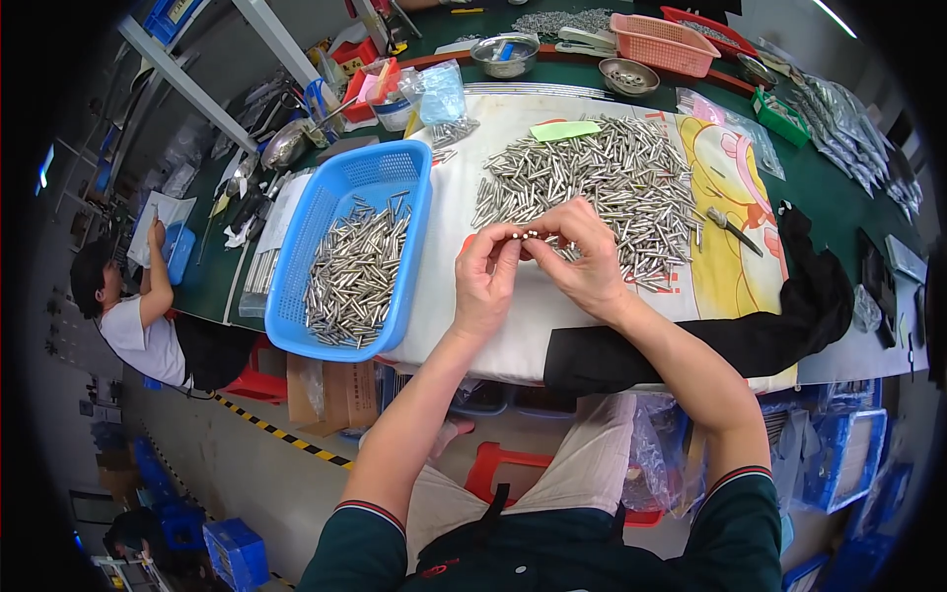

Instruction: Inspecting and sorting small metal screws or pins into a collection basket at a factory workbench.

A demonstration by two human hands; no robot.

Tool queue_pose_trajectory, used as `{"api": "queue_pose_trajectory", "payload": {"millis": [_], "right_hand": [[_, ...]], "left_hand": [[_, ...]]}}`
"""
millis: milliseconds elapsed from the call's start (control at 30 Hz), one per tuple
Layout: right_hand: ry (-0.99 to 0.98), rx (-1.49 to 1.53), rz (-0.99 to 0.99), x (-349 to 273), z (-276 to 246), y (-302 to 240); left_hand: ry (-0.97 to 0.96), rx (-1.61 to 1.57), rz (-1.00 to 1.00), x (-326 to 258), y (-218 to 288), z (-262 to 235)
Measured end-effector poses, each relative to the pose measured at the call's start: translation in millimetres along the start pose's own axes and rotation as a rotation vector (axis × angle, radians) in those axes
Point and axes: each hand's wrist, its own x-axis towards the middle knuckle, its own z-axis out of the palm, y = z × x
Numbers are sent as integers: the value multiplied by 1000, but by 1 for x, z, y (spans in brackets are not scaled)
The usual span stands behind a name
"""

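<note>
My left hand [486,278] and my right hand [582,259] meet over the white cloth, thumbs and forefingers closed. Between their fingertips are a few small metal pins [524,236], seen end-on; how they are shared between the two hands is hard to make out. Just beyond my hands spreads a large heap of loose silvery metal pins [612,178], with a pale green slip of paper [564,130] on its far side. To the left stands a blue plastic basket [422,187], partly filled with the same kind of pins [360,271].
A black cloth [641,350] lies along the near right edge. A dark-handled tool [735,232] rests right of the heap. Metal bowls [505,57] and a pink basket [666,45] stand at the back. Another person [148,316] works at the far left.
</note>
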Motion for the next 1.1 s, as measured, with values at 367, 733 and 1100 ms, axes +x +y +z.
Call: {"api": "queue_pose_trajectory", "payload": {"millis": [367, 733, 1100], "right_hand": [[-20, 1, -48, 0, -1, 1], [-74, -31, 146, 1, -2, -2], [-39, -124, 134, -3, 0, 8]], "left_hand": [[-5, -28, -23, -1, 0, -1], [-11, -316, -309, 4, -4, -3], [-78, -426, -419, 7, -7, -9]]}}
